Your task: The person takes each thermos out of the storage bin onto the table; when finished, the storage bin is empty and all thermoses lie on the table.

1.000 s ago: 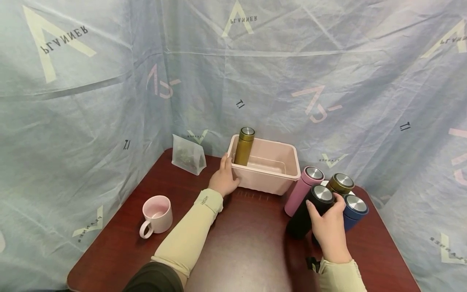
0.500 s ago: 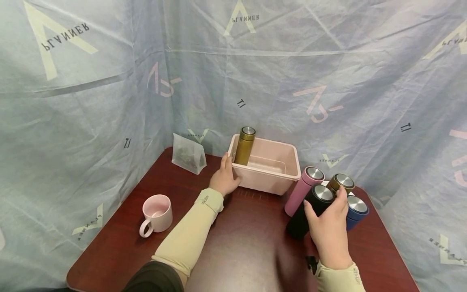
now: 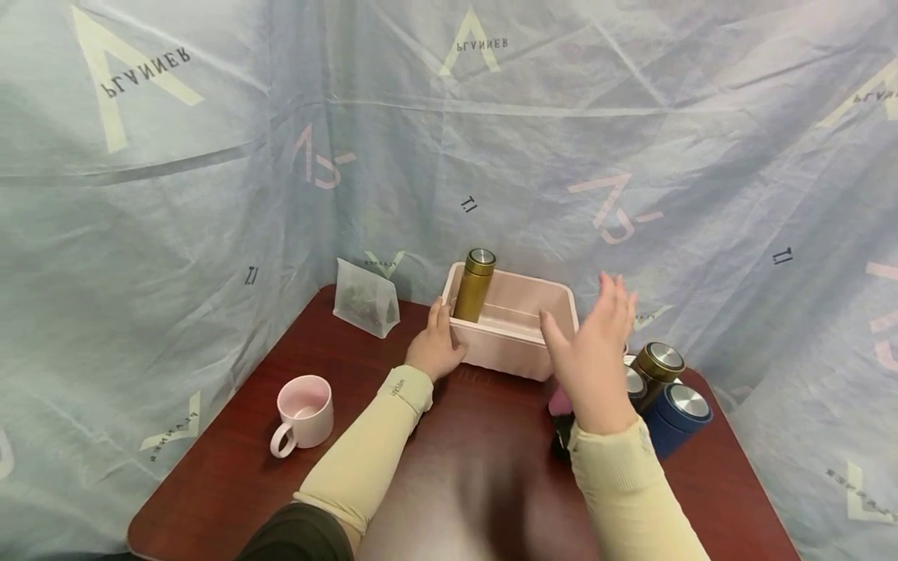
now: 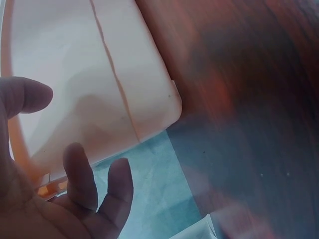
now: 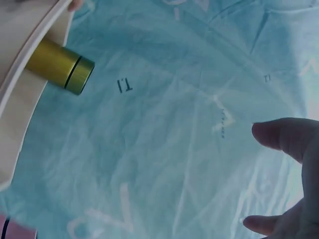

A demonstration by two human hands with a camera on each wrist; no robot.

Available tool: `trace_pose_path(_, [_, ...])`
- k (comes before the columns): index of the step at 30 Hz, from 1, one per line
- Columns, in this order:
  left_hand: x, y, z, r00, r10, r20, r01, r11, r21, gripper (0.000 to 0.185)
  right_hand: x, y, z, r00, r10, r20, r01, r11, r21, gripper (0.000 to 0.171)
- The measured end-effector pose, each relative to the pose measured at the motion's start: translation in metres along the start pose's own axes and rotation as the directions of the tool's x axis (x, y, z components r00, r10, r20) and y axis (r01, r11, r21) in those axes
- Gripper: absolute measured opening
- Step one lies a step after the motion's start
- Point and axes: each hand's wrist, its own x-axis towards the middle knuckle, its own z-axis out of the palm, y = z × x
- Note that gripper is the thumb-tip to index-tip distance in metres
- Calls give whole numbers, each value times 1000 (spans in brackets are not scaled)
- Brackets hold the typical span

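My left hand (image 3: 436,351) rests at the front left corner of a pink plastic bin (image 3: 508,343), its thumb against the front wall and its fingers along the left side. Inside the bin, at its left end, a gold thermos bottle (image 3: 475,288) stands slightly tilted. My right hand (image 3: 596,354) is raised with thumb and fingers spread, holding nothing. Behind and below it, a pink thermos (image 3: 560,401) and a black thermos (image 3: 634,382) are mostly hidden. A second gold thermos (image 3: 658,368) and a blue thermos (image 3: 677,421) stand to its right.
A pink mug (image 3: 305,413) sits on the left of the dark red table (image 3: 231,460). Near the back left corner stands a translucent pouch (image 3: 365,300). Grey-blue printed cloth (image 3: 393,156) hangs close behind the table. Something white shows partly behind the bottles on the right.
My right hand has let go of the black thermos and moved up and left, toward the bin's right end, fingers spread. The left hand stays at the bin's corner.
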Motion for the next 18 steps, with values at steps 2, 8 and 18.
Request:
trace_pose_path(2, [0,0,-1,1000,0,7,0,1000,8,87,14,-5,11,998,13,54,-13,1000,-5,92])
trace_pose_path(8, [-1,5,0,1000,25,7,-25,999,36,86,58,-1,49,981,102,164,-96,994,-44,94])
trace_pose_path(18, [-7,4,-3,999,43,-32,-42,998,41,82,102,29,139,909,230,349,-245,970,0,96])
